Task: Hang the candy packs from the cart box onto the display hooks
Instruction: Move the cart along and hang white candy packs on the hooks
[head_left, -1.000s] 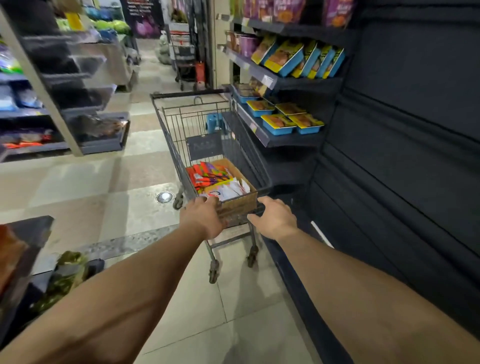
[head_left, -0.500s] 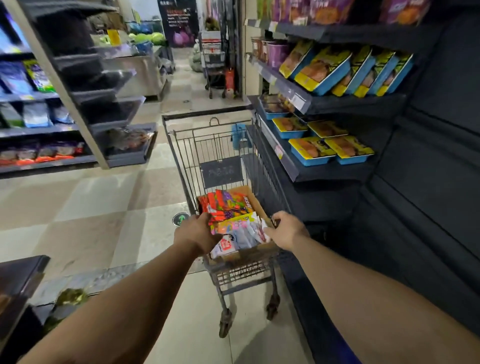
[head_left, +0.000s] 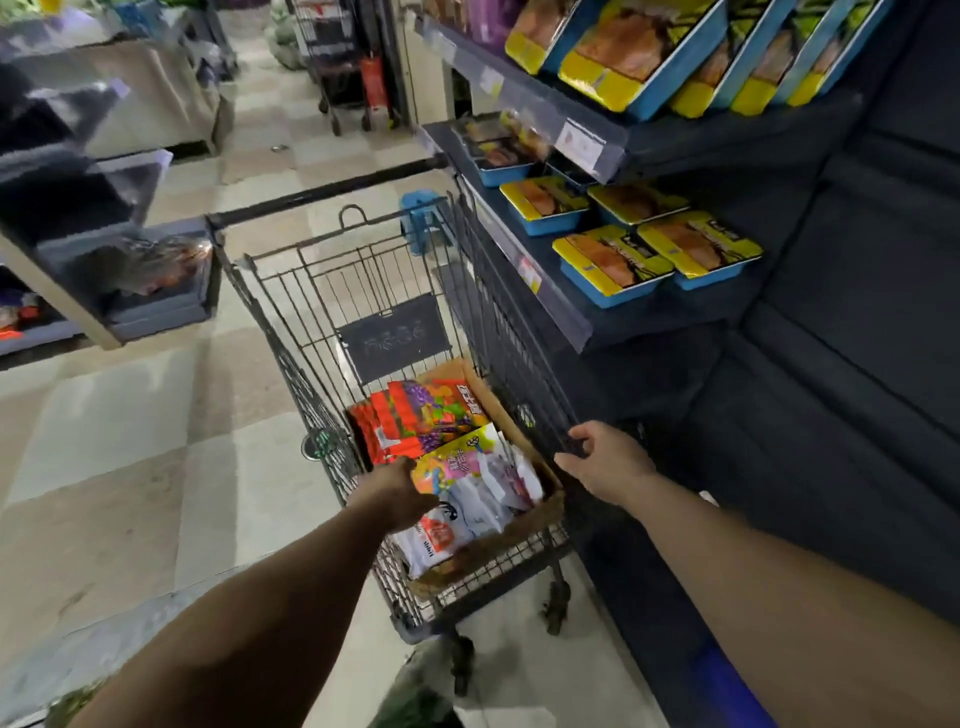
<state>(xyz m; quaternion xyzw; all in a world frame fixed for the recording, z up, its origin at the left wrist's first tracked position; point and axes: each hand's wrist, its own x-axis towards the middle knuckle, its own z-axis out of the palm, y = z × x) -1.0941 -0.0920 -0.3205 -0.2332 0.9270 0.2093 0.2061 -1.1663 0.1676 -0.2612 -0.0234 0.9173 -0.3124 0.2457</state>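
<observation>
Left hand (head_left: 397, 491) grasps multicoloured candy packs (head_left: 457, 465) in brown cardboard box (head_left: 545, 486) | right hand (head_left: 605, 462) grips wire cart's rim (head_left: 519, 364) | lift one pack by its header.

Colourful candy packs (head_left: 441, 415) (red, yellow, white) heaped loosely in a brown cardboard box (head_left: 524, 415) inside the wire cart (head_left: 291, 332).

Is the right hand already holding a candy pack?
No. The right hand rests on the cart's wire side rim, beside the cardboard box, and holds no candy pack.
</observation>
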